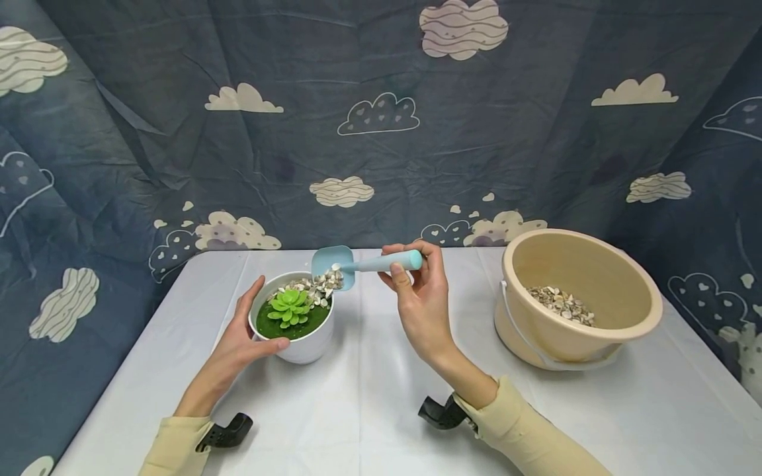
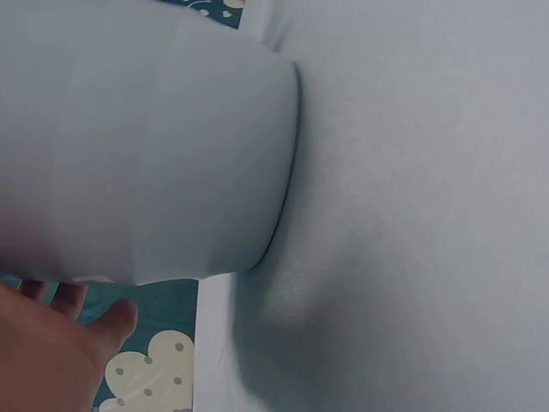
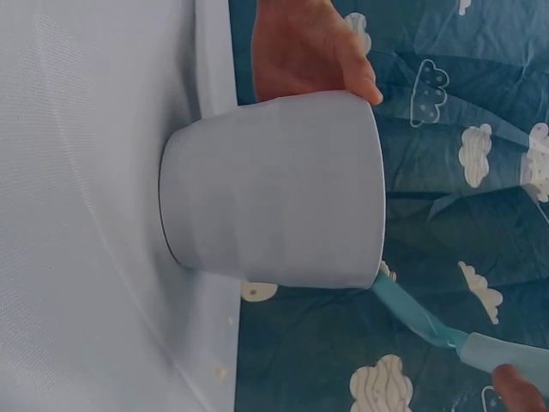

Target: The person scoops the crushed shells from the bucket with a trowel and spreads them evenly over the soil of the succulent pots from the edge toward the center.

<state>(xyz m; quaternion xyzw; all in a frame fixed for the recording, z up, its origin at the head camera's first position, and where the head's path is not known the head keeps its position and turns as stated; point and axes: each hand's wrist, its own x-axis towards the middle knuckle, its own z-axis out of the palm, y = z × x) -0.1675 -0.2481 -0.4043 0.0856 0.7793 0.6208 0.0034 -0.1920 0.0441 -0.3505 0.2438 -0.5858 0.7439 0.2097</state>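
A white flower pot (image 1: 305, 348) stands on the table, holding a green succulent (image 1: 290, 306) on a mossy green surface. Pale pebbles or shell bits (image 1: 309, 288) cover the far right part of its top. My left hand (image 1: 241, 336) holds the pot's left side, thumb near the front rim. In my right hand (image 1: 421, 291) I grip the handle of a light blue hand shovel (image 1: 333, 256). Its tilted blade meets the pot's right rim, with some bits on it. The right wrist view shows the shovel (image 3: 416, 316) at the rim of the pot (image 3: 274, 193).
To the right stands a beige bucket (image 1: 580, 241) with a lowered handle and a heap of similar pale bits (image 1: 562, 305) inside. A white cloth covers the table (image 1: 369, 396). Behind it hangs a dark blue curtain (image 1: 286, 152) with cloud prints.
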